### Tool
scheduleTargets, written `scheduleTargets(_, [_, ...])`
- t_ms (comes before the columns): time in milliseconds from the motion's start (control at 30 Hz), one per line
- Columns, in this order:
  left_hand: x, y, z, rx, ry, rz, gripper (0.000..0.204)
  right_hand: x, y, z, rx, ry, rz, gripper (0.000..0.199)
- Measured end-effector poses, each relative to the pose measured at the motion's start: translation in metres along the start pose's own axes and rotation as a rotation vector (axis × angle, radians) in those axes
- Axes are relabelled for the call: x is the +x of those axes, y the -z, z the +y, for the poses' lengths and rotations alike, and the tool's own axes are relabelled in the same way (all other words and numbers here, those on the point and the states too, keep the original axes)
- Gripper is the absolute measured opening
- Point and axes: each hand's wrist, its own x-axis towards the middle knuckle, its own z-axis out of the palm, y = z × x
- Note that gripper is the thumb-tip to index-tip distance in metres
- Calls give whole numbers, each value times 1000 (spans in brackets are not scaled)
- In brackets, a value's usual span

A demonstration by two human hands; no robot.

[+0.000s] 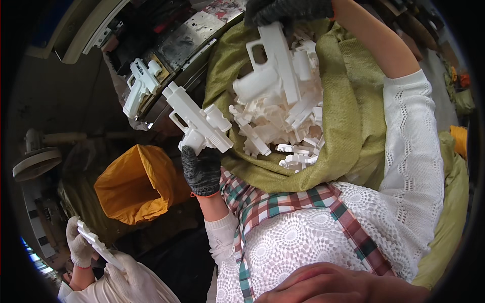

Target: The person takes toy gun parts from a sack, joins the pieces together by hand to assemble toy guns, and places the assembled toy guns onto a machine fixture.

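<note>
My left hand [202, 171], in a dark grey knit glove, is closed around the grip of a white plastic toy pistol [194, 118] with a short cylinder on its side. My right hand [288, 11], in a matching glove, grips the end of a second white toy pistol [275, 63], its handle pointing down to the left. That one hangs over an open olive woven sack [348, 101], in which many white plastic pieces [275, 118] are heaped. The right fingers are partly cut off by the top edge.
Another white toy pistol [143, 83] lies on the edge of a stained metal machine table [199, 33]. An open yellow sack [134, 184] stands to the left. At lower left a co-worker's gloved hands [80, 247] hold a long white piece [98, 245]. A white fan [36, 161] is behind.
</note>
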Motion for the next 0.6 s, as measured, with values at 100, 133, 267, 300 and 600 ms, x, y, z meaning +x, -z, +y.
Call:
scheduleTargets(100, [0,0,0,-38,29,19,47,7,-24,20,101,-193,-136,18])
scheduleTargets(133, [1,-4,-2,-29,26,14,46,9,-26,27,104,-196,-135,18])
scheduleTargets(267, [3,-18,-5,14,31,-39,45,14,-39,17,3,-244,-171,17])
scheduleTargets(300, [6,-23,-9,51,-34,16,46,15,-41,17,107,-113,-167,17])
scheduleTargets(600, [25,-65,-20,446,-76,-249,48,2,-49,-27,220,261,-150,28])
